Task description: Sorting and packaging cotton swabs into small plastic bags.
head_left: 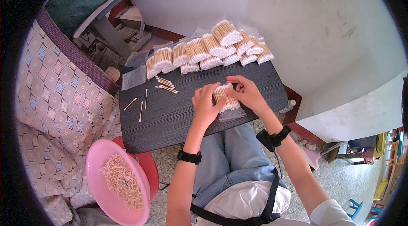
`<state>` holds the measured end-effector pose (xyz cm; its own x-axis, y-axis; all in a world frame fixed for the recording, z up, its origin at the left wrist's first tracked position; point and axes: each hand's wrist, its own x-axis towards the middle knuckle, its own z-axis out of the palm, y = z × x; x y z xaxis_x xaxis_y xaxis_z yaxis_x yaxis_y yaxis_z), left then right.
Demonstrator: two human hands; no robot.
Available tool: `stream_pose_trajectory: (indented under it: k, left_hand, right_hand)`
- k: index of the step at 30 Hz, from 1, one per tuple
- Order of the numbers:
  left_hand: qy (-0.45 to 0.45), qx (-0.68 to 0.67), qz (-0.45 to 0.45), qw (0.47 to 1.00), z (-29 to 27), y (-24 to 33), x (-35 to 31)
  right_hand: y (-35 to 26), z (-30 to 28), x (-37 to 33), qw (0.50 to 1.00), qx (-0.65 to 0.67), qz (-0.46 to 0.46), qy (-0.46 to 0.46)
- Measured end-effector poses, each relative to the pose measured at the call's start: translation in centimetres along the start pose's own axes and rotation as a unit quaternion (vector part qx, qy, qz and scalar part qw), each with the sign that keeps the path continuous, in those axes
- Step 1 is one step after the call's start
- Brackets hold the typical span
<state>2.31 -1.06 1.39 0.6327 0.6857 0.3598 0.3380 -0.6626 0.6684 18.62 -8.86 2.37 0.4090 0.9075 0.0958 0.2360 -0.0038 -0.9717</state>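
Between my hands, near the front right of the dark table (182,119), is a clear bag of cotton swabs (227,100). My left hand (206,103) grips its left side, thumb against the lower swabs. My right hand (247,94) holds the right side, with the thumb across the front and fingers at the far edge. The bag's loose plastic end points toward me. Left of my hands lie a small group of loose cotton swabs (165,85) and several single ones.
Filled swab bags (196,51) are piled along the table's far edge, with a flat plastic bag (134,78) at their left. A pink basin (95,175) of loose swabs (123,179) stands low at my left, by a red stool (149,168). A pale wall (306,22) rises behind.
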Motion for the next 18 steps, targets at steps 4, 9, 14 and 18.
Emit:
stream_pose_trajectory:
  k: [4,9,14,18]
  left_hand:
    - [-0.070,-0.010,-0.036,0.997,-1.0,0.2,0.7]
    - [-0.098,-0.057,-0.080,0.990,-1.3,0.3,1.3]
    - [0.006,-0.011,-0.073,0.997,0.3,1.0,1.3]
    - [-0.001,-0.001,-0.092,0.996,0.3,1.3,1.2]
  right_hand:
    - [0.3,0.4,-0.2,0.995,-0.076,-0.054,0.029]
    - [0.5,-0.1,0.4,0.998,0.045,0.043,0.008]
    - [0.0,0.1,0.0,0.999,-0.032,-0.003,0.023]
    - [-0.3,0.3,0.0,0.997,-0.069,-0.016,0.028]
